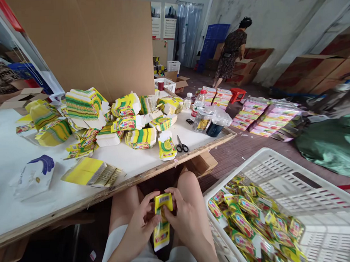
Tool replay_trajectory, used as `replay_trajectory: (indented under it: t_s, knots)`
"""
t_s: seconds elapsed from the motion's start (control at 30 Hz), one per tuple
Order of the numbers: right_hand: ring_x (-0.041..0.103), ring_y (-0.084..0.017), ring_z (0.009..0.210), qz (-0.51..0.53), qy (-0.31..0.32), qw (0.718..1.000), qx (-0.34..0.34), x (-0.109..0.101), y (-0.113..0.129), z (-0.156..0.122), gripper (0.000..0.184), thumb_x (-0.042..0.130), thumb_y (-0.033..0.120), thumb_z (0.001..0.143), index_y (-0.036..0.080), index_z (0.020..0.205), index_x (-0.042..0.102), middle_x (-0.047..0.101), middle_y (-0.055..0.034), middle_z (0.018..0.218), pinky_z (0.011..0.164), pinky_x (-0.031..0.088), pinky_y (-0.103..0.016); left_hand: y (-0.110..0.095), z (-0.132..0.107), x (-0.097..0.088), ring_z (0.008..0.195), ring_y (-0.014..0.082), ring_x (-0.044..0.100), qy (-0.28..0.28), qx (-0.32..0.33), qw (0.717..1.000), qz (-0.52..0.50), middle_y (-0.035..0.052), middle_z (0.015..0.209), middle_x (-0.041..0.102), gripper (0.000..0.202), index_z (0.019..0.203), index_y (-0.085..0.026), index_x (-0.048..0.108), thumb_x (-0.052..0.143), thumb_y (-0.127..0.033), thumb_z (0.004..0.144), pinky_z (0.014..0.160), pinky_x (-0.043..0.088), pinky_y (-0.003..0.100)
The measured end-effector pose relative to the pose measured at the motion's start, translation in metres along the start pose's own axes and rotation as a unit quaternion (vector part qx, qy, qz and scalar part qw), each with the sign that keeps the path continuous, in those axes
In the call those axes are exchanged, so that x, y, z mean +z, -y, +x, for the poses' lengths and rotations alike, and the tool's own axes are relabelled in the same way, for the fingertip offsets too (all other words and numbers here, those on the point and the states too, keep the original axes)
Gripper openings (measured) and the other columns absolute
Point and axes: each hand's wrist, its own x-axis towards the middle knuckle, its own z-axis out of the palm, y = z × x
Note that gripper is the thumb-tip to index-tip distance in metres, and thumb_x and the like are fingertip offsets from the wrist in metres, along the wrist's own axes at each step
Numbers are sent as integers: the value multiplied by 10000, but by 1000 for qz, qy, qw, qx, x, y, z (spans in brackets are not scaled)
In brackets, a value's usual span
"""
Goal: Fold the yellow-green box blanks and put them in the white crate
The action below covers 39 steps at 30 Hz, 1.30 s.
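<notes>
Between my hands, above my lap, is a small yellow and green printed carton (162, 232) with a barcode at its upper end. My left hand (143, 221) grips its left edge, thumb on the front face. From the other side my right hand (182, 210) holds the upper part, its thumb pressed on the printed front. The carton looks flat and tilts slightly. Beyond my knees, stacks of similar flat cartons (140, 138) lie on the white table (147, 161). To my right, a white plastic basket (269, 157) holds many small yellow-green packs (244, 222).
Black-handled scissors (182, 145) lie near the table's wooden edge. Bottles (197, 107) and a dark cup (214, 129) stand at its right corner. A large cardboard sheet (84, 46) rises behind the stacks. Pink boxes (251, 114) sit on the floor; a person (232, 47) stands farther back.
</notes>
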Motion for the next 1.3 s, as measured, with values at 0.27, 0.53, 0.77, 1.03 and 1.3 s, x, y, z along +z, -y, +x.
replay_trajectory:
  t_s: [0.27,0.53,0.77,1.03,1.3]
  knots:
    - [713,-241,925,282,20,958,44,-13,0,0,252,661,411,883,200,1007,724,746,-85,984,783,588,-326,-11,2,-4,868,227,717,20,-29,996,-86,86,1003,774,558,1271,-231,548,789,-364,786,743,542,293]
    - [703,-222,739,378,-52,919,98,-36,-9,-6,258,868,415,687,198,742,740,753,-55,758,690,578,-321,-4,19,29,989,246,681,67,19,995,-73,76,1088,749,430,1224,-235,626,747,-286,815,828,515,305]
    - [697,-251,791,263,-152,949,86,-69,-31,-34,319,770,487,778,213,939,737,749,-81,875,749,578,-369,-22,43,61,1170,259,651,164,113,972,122,88,1375,634,533,1447,-277,456,555,-180,932,1002,519,378]
    - [575,-255,791,-133,-360,923,24,-121,-67,-54,477,625,631,826,202,1000,743,656,-154,1092,597,469,-355,-33,169,14,1433,366,388,-32,240,867,435,180,1470,527,476,1360,-165,543,636,-203,894,1190,268,603]
    - [626,-201,579,112,-210,968,86,-61,-42,-34,394,652,570,848,194,918,748,721,-61,707,530,510,-285,-21,186,-15,1079,245,646,-22,257,819,512,99,1265,634,291,1212,-180,615,605,-313,953,915,556,466]
